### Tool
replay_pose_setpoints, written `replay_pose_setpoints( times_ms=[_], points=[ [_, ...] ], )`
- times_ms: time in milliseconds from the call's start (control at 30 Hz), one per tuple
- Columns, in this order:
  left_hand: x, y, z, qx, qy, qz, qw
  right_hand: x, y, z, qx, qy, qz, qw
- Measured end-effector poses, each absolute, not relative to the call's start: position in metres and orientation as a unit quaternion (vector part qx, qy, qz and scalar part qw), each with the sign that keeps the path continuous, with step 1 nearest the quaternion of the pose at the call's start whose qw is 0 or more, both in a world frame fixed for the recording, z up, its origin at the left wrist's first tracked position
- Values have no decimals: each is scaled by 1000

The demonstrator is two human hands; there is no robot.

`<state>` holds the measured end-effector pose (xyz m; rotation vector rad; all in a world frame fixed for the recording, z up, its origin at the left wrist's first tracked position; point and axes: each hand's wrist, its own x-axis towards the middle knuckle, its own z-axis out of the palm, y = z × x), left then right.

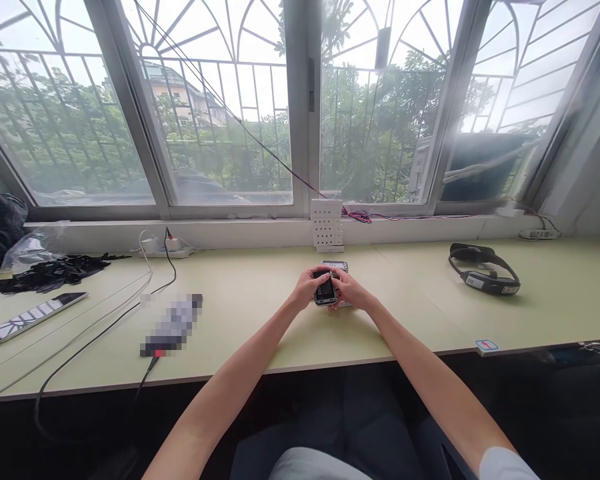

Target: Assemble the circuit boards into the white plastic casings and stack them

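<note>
Near the table's front edge, my left hand (306,287) and my right hand (349,289) hold a small dark device (325,292) between them. It has a light rim and pale printed marks on its black face. Fingers of both hands close on its sides, with the thumbs at its upper part. Just behind the hands lies a small flat item (335,265) with a dark and pale face, partly hidden by them. A white perforated holder (327,225) stands upright at the back of the table against the sill.
The pale table (405,320) runs under a window. Left are a phone (35,317), black strips (55,272), cables, a power strip (167,252) and a blurred object (173,327). A black strapped headset (485,270) lies right. Red and black wires (357,215) rest on the sill.
</note>
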<state>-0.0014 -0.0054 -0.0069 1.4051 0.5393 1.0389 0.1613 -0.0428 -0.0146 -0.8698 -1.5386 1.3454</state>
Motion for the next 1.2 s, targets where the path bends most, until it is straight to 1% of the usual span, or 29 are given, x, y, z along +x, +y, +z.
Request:
replay_pose_setpoints(
  times_ms=[333, 467, 600, 700, 833, 933, 1067, 1200],
  points=[
    [-1, 1, -7, 677, 263, 492, 480, 164, -35, -21, -370, -629, 508, 458],
    [2, -3, -5, 704, 243, 496, 447, 164, -32, -23, -366, -613, 501, 488],
    [4, -9, 0, 713, 258, 506, 412, 164, -31, -22, -391, -593, 486, 509],
    [4, -10, 2, 740, 270, 521, 328, 165, -32, -20, -428, -568, 460, 531],
    [4, -6, -2, 784, 292, 509, 202, 169, -33, -17, -472, -522, 419, 574],
    [2, -2, -5, 816, 265, 495, 133, 170, -33, -17, -498, -502, 392, 589],
    [-1, -2, -4, 846, 226, 480, 59, 170, -31, -19, -514, -500, 369, 591],
    [-1, -4, -4, 844, 206, 494, 27, 169, -31, -19, -510, -508, 367, 589]
  ],
)
